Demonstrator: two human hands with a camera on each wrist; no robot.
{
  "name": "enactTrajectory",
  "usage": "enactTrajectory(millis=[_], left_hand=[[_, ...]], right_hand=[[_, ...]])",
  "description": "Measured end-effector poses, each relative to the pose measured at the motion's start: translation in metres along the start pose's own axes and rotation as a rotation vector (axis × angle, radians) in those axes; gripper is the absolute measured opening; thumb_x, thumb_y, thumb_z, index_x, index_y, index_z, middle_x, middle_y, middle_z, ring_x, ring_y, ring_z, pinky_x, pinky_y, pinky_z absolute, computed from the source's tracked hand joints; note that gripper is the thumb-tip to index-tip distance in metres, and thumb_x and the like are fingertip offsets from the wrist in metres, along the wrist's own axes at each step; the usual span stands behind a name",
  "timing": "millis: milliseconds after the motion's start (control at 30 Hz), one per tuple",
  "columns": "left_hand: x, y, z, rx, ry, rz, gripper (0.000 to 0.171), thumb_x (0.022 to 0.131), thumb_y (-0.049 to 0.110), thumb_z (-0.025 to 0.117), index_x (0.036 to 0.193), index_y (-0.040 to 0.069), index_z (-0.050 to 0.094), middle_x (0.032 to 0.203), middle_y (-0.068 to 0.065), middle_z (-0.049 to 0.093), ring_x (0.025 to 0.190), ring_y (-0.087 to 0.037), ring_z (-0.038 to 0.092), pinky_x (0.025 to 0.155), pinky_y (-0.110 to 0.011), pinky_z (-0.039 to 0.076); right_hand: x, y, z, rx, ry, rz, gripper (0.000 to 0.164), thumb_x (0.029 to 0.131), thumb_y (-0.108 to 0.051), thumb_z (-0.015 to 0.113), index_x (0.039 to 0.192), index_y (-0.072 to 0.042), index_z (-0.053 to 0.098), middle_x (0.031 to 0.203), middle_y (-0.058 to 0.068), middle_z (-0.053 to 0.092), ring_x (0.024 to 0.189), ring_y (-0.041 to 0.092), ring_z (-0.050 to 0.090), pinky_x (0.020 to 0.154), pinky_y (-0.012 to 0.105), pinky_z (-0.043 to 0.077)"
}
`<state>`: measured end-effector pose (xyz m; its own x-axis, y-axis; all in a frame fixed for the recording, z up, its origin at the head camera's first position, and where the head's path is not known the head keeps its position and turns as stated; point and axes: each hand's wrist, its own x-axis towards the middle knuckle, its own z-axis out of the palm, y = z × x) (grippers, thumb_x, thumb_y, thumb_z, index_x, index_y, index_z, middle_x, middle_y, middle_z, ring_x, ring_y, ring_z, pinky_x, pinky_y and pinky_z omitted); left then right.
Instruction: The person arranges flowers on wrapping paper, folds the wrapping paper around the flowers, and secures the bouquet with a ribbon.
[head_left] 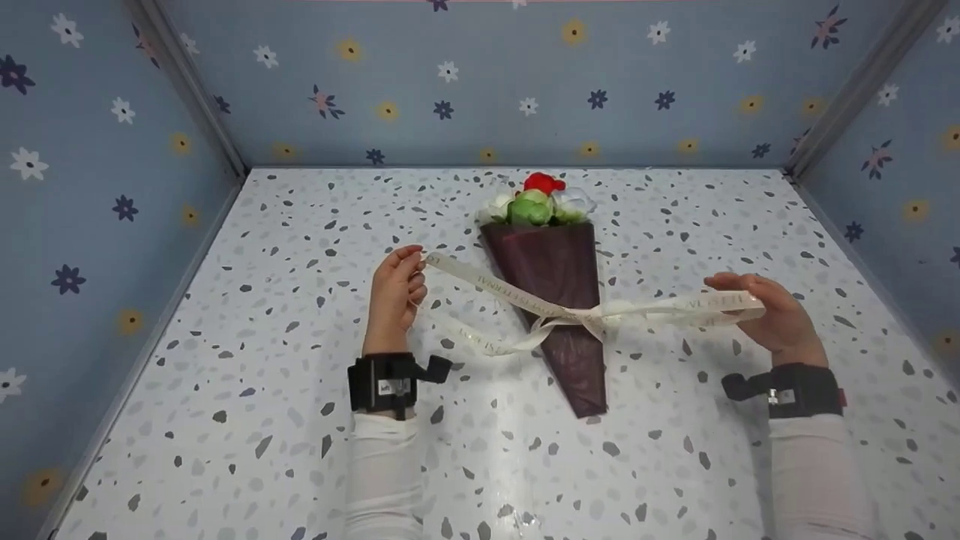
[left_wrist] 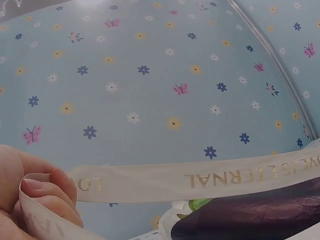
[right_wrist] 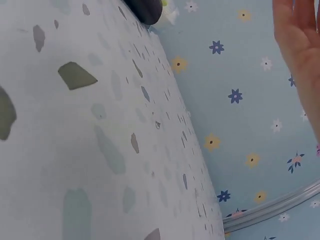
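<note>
A bouquet (head_left: 559,270) in dark maroon wrapping lies on the speckled table, its red, green and white flowers toward the back. Tied across its wrapping is a cream ribbon (head_left: 517,291) with gold lettering, knotted at the middle. My left hand (head_left: 397,289), left of the bouquet, grips one ribbon tail. In the left wrist view the ribbon (left_wrist: 145,184) bends around its curled fingers (left_wrist: 50,192). Off to the right, my right hand (head_left: 780,319) has a ribbon loop (head_left: 720,302) drawn out across its fingers, which look extended. Only part of this hand (right_wrist: 302,55) shows in the right wrist view.
White speckled table (head_left: 262,450) extends around the bouquet. Blue flower-patterned panels (head_left: 480,82) enclose it at the back and both sides. A second ribbon tail (head_left: 480,345) hangs in a curve between the left hand and the knot.
</note>
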<state>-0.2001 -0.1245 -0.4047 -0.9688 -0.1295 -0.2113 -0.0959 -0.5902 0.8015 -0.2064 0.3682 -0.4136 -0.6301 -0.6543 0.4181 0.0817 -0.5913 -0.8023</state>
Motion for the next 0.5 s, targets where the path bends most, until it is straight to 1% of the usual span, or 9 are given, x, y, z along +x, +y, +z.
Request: enactTrajectory(millis=[67, 100, 167, 233, 267, 300, 367, 433, 500], left_hand=[[-0.002, 0.002, -0.002, -0.043, -0.012, -0.025, 0.011, 0.100, 0.009, 0.042, 0.111, 0.008, 0.047, 0.072, 0.002, 0.049, 0.043, -0.002, 0.025, 0.038, -0.013, 0.022], [-0.003, 0.003, -0.002, -0.088, -0.020, -0.032, 0.015, 0.101, 0.009, 0.042, 0.115, 0.009, 0.045, 0.075, 0.001, 0.051, 0.043, -0.002, 0.026, 0.039, -0.013, 0.023], [-0.006, 0.006, -0.004, -0.192, -0.038, -0.032, 0.028, 0.101, 0.009, 0.041, 0.128, 0.011, 0.038, 0.085, 0.000, 0.054, 0.044, -0.002, 0.026, 0.040, -0.013, 0.026], [-0.009, 0.009, -0.006, -0.301, -0.044, -0.008, 0.042, 0.100, 0.008, 0.040, 0.140, 0.014, 0.029, 0.096, -0.002, 0.057, 0.046, -0.002, 0.027, 0.041, -0.012, 0.028], [-0.010, 0.011, -0.006, -0.335, -0.037, 0.017, 0.046, 0.100, 0.007, 0.041, 0.143, 0.014, 0.026, 0.100, -0.003, 0.058, 0.046, -0.002, 0.027, 0.042, -0.012, 0.029], [-0.010, 0.012, -0.007, -0.352, -0.026, 0.050, 0.049, 0.099, 0.005, 0.042, 0.145, 0.014, 0.025, 0.103, -0.004, 0.058, 0.046, -0.002, 0.026, 0.042, -0.012, 0.029], [-0.010, 0.014, -0.008, -0.317, 0.016, 0.130, 0.048, 0.098, 0.002, 0.044, 0.143, 0.011, 0.030, 0.106, -0.003, 0.060, 0.047, -0.002, 0.025, 0.042, -0.013, 0.027], [-0.009, 0.014, -0.010, -0.234, 0.086, 0.223, 0.037, 0.097, 0.000, 0.046, 0.133, 0.007, 0.044, 0.106, -0.003, 0.062, 0.047, -0.002, 0.026, 0.042, -0.013, 0.026], [-0.006, 0.015, -0.010, -0.170, 0.157, 0.303, 0.024, 0.096, 0.000, 0.048, 0.119, 0.005, 0.055, 0.101, -0.001, 0.065, 0.050, -0.004, 0.035, 0.046, -0.014, 0.030]], right_hand=[[-0.002, 0.002, -0.001, 0.115, 0.075, -0.052, 0.052, 0.103, -0.006, 0.013, 0.106, 0.006, 0.063, 0.117, 0.017, 0.064, 0.118, 0.028, 0.056, 0.105, 0.038, 0.039], [-0.003, 0.003, -0.001, 0.202, 0.096, -0.073, 0.051, 0.104, -0.009, 0.014, 0.106, 0.007, 0.062, 0.109, 0.019, 0.066, 0.110, 0.030, 0.060, 0.101, 0.039, 0.042], [-0.003, 0.005, -0.002, 0.388, 0.133, -0.104, 0.047, 0.106, -0.016, 0.017, 0.100, 0.007, 0.059, 0.079, 0.016, 0.059, 0.082, 0.029, 0.061, 0.088, 0.037, 0.050], [-0.002, 0.007, -0.003, 0.472, 0.170, -0.107, 0.046, 0.106, -0.019, 0.018, 0.093, 0.007, 0.054, 0.063, 0.008, 0.037, 0.056, 0.019, 0.045, 0.063, 0.028, 0.049], [-0.002, 0.007, -0.003, 0.458, 0.196, -0.095, 0.046, 0.105, -0.020, 0.018, 0.092, 0.005, 0.053, 0.061, 0.004, 0.028, 0.049, 0.015, 0.033, 0.051, 0.024, 0.040], [-0.001, 0.008, -0.003, 0.407, 0.233, -0.078, 0.045, 0.105, -0.019, 0.018, 0.092, 0.004, 0.054, 0.061, 0.003, 0.023, 0.048, 0.012, 0.021, 0.044, 0.021, 0.029], [0.001, 0.009, -0.001, 0.126, 0.390, -0.008, 0.039, 0.105, -0.018, 0.025, 0.088, -0.003, 0.057, 0.058, -0.001, 0.027, 0.046, 0.009, 0.015, 0.045, 0.021, 0.012], [0.002, 0.009, 0.002, -0.284, 0.530, 0.154, 0.027, 0.103, -0.017, 0.036, 0.089, -0.010, 0.059, 0.055, -0.005, 0.031, 0.044, 0.006, 0.017, 0.044, 0.024, 0.010], [0.004, 0.010, 0.005, -0.726, 0.596, 0.413, 0.015, 0.098, -0.024, 0.051, 0.095, -0.013, 0.061, 0.068, -0.003, 0.050, 0.045, 0.005, 0.024, 0.044, 0.023, 0.017]])
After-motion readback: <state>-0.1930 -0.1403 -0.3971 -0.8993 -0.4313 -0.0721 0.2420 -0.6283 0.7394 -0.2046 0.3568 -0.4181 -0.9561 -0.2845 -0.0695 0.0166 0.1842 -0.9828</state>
